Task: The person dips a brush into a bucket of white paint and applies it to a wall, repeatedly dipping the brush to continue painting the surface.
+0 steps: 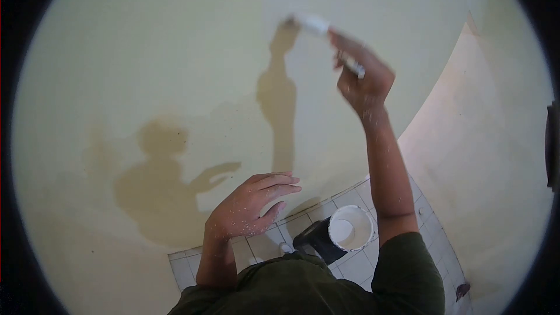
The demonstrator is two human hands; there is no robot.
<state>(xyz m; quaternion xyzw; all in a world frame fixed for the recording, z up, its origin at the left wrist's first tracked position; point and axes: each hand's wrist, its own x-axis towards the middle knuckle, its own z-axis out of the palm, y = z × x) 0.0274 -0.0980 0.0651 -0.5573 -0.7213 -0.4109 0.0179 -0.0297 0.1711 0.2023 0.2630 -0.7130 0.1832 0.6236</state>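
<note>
My right hand [367, 73] is raised and closed around the handle of a paintbrush [314, 24]. The brush head is white and slightly blurred, its tip up against the pale wall [204, 41], which looks whiter around and right of the brush than on the yellowish left. Lower down, my left hand [251, 207] hangs in front of the wall with nothing in it, fingers loosely stretched and thumb apart. White specks dot both hands and the right forearm. Beneath them stands a dark bucket [318, 240] with a white-smeared rim and white paint inside.
The bucket stands on a floor of pale square tiles [429, 221] close to the wall's foot. To the right, a second wall [484, 105] meets the painted one at a corner. A small dark object [462, 291] lies at lower right. Shadows of a head and arms fall on the wall.
</note>
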